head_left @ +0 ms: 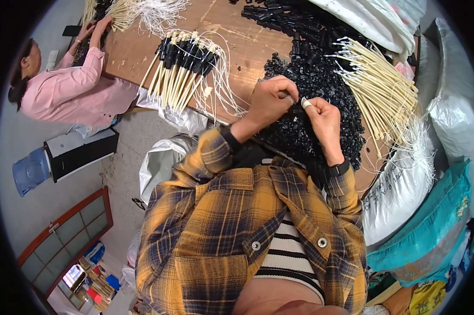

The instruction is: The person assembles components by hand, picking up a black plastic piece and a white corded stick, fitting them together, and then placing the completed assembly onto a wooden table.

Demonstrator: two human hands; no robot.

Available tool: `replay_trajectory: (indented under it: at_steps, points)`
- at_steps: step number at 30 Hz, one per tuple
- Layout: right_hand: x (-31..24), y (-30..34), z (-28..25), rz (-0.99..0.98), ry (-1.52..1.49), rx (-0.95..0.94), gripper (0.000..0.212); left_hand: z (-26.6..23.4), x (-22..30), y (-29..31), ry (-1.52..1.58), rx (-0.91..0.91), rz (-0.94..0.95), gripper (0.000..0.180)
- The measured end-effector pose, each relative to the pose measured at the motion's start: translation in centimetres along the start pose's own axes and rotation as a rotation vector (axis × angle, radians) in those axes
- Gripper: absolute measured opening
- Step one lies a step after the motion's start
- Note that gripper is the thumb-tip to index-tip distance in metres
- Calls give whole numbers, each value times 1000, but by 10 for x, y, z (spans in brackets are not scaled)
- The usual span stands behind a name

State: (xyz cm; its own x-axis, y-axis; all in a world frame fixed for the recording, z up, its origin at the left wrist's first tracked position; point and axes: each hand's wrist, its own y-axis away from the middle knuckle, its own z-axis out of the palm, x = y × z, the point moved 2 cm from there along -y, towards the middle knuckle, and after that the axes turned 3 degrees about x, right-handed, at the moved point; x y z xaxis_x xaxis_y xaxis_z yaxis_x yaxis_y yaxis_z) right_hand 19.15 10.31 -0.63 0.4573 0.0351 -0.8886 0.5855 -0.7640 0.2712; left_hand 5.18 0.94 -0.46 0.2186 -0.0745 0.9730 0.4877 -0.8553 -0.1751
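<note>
My left hand (272,101) and my right hand (325,119) meet fingertip to fingertip above a heap of small glossy black plastic pieces (321,81). Both are closed in a pinch; whatever lies between the fingers is too small to make out against the black heap. A white wrap (306,104) covers the tip of my right thumb. Right of the heap lies a bundle of cream-coloured rods (378,84) with white tips and thin white strings. To the left, another bunch of cream rods (176,84) has black sleeves near its upper ends and loose white cords.
Longer black plastic parts (279,22) are piled on the far side of the wooden table (231,44). A person in a pink shirt (64,92) handles more rods at the far left. White sacks (399,197) and a teal sack (431,226) crowd the right side.
</note>
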Motion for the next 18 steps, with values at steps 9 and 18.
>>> replay_trajectory:
  at_steps: [9,18]
  points:
    - [-8,4,2,-40,-403,-118,7,24,10,-3,34,275,-33,19]
    - [-11,8,-4,-255,-13,67,9,11,3,-5,-117,154,-48,10]
